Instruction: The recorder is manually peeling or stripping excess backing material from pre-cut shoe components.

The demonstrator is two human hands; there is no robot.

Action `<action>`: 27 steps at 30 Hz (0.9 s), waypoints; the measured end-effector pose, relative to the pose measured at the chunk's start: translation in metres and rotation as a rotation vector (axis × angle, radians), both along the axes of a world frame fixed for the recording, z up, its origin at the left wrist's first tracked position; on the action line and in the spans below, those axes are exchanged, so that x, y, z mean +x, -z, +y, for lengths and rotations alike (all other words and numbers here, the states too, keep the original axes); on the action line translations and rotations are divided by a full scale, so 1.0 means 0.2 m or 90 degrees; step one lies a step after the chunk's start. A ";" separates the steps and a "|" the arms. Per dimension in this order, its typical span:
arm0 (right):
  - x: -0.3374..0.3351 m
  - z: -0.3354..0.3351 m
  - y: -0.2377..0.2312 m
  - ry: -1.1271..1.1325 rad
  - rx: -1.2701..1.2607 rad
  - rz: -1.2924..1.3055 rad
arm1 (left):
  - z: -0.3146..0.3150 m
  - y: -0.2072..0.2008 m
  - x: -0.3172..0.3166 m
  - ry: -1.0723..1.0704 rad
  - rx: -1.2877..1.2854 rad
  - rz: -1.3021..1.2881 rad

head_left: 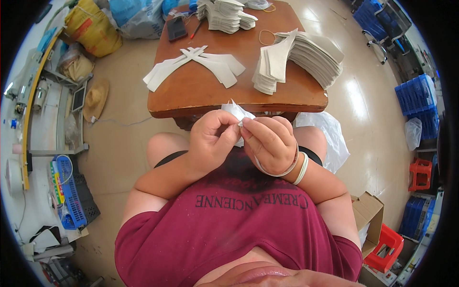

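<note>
My left hand and my right hand meet in front of my chest, just off the near edge of the brown table. Both pinch a thin white piece of sheet material between thumb and forefinger; most of it is hidden behind the fingers. Pale bands circle my right wrist. On the table, a few curved white cut pieces lie crossed at the left. A thick stack of similar pieces fans out at the right, and another stack sits at the back.
A dark flat device, a red pen and a loose tan band lie on the table. A white plastic bag is beside my right knee. A cardboard box and red stool stand at lower right.
</note>
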State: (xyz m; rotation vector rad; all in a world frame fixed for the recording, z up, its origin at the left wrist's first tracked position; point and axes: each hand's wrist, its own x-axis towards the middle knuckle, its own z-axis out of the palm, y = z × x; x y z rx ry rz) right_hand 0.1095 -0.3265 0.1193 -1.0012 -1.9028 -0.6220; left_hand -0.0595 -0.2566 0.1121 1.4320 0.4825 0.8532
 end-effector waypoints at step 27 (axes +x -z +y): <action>0.05 0.04 -0.02 -0.074 -0.159 0.034 | 0.09 -0.03 0.05 0.058 -0.400 -0.037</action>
